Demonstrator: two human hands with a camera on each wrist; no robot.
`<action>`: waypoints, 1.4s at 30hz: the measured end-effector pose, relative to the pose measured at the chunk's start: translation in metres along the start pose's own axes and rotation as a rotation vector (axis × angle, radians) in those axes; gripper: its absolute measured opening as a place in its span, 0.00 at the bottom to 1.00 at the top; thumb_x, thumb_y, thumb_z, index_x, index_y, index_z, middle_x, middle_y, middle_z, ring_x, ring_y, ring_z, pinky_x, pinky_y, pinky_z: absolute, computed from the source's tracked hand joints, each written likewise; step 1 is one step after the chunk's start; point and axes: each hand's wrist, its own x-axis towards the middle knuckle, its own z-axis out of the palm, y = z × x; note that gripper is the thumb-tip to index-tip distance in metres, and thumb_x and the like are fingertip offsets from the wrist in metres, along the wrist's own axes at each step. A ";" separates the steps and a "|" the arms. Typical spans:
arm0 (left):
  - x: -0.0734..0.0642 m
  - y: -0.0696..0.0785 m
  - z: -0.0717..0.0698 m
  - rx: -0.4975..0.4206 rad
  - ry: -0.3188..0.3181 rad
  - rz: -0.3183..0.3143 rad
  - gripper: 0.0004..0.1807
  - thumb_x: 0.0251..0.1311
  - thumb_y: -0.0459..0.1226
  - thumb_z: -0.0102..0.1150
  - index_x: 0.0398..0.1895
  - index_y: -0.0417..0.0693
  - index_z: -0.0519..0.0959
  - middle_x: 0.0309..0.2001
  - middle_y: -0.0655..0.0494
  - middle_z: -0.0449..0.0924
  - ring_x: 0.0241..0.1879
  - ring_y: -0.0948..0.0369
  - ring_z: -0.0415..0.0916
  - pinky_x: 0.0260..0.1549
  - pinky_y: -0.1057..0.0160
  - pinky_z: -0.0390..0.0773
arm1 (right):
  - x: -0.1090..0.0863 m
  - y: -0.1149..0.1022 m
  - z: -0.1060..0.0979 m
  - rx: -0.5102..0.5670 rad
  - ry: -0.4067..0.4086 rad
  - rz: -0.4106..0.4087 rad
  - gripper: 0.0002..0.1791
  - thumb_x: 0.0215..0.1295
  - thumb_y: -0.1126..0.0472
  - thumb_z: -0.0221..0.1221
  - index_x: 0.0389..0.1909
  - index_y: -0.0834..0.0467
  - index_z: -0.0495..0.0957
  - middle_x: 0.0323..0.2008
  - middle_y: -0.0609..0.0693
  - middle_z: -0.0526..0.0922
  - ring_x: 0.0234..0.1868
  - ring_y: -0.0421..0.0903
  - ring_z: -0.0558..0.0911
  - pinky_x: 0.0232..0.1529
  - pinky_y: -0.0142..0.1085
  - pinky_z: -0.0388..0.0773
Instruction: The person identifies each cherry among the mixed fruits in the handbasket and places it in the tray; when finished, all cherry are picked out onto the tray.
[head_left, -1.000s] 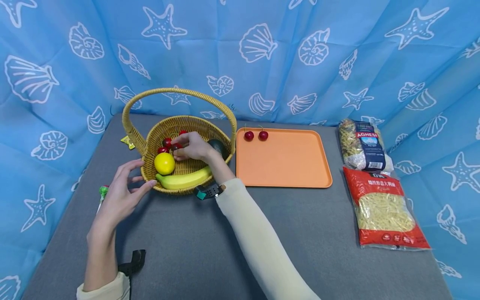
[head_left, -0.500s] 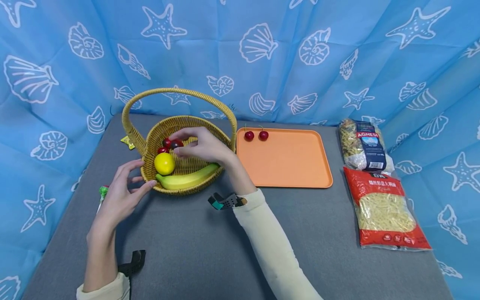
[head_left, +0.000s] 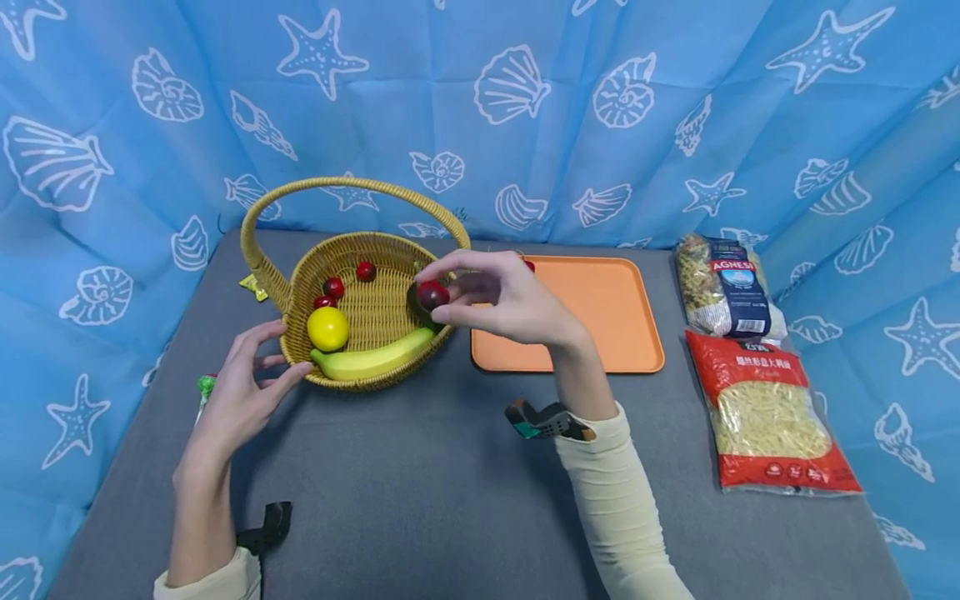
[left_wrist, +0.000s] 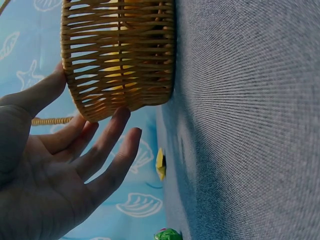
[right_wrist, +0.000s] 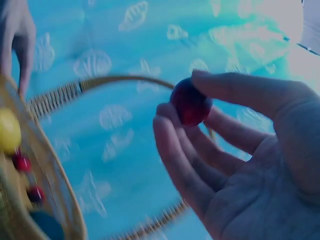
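My right hand (head_left: 521,304) pinches a dark red plum (head_left: 432,297) between thumb and fingertips, above the right rim of a wicker basket (head_left: 375,308). In the right wrist view the plum (right_wrist: 189,104) is held clear of the basket. My left hand (head_left: 242,392) touches the basket's left front rim with its thumb and fingertips, the fingers spread and fairly straight. Inside lie a yellow round fruit (head_left: 327,328), a banana (head_left: 375,360), several cherries (head_left: 333,287) and a dark avocado (head_left: 415,310), partly hidden by the plum and right hand.
An orange tray (head_left: 592,333) stands right of the basket; a cherry (head_left: 529,266) on it is mostly hidden by my right hand. Two pasta bags (head_left: 738,287) (head_left: 776,417) lie at the right. A yellow-wrapped candy (head_left: 253,287) and a green lollipop (head_left: 206,385) are at the left.
My right hand has picked the plum up from among the fruit in the basket and moved right, to above the right rim. The left hand has stayed at the basket rim.
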 end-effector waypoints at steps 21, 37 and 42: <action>0.000 0.000 0.002 -0.003 0.004 -0.010 0.42 0.76 0.47 0.66 0.84 0.41 0.59 0.81 0.33 0.56 0.67 0.32 0.77 0.60 0.31 0.85 | -0.067 0.135 -0.107 -0.359 0.482 0.416 0.23 0.70 0.72 0.68 0.65 0.67 0.82 0.67 0.69 0.77 0.64 0.69 0.86 0.62 0.43 0.90; 0.000 0.001 0.000 -0.006 -0.002 -0.008 0.42 0.76 0.48 0.67 0.84 0.42 0.59 0.82 0.33 0.56 0.67 0.32 0.77 0.56 0.44 0.89 | -0.063 0.177 -0.126 -0.500 0.416 0.517 0.23 0.72 0.72 0.67 0.66 0.66 0.81 0.63 0.68 0.82 0.60 0.65 0.87 0.66 0.58 0.86; 0.000 0.000 0.000 -0.012 -0.007 -0.008 0.43 0.75 0.48 0.67 0.84 0.42 0.58 0.82 0.32 0.55 0.67 0.30 0.76 0.49 0.52 0.93 | -0.063 0.177 -0.127 -0.493 0.400 0.522 0.25 0.72 0.72 0.67 0.68 0.66 0.79 0.65 0.68 0.79 0.61 0.65 0.86 0.67 0.58 0.85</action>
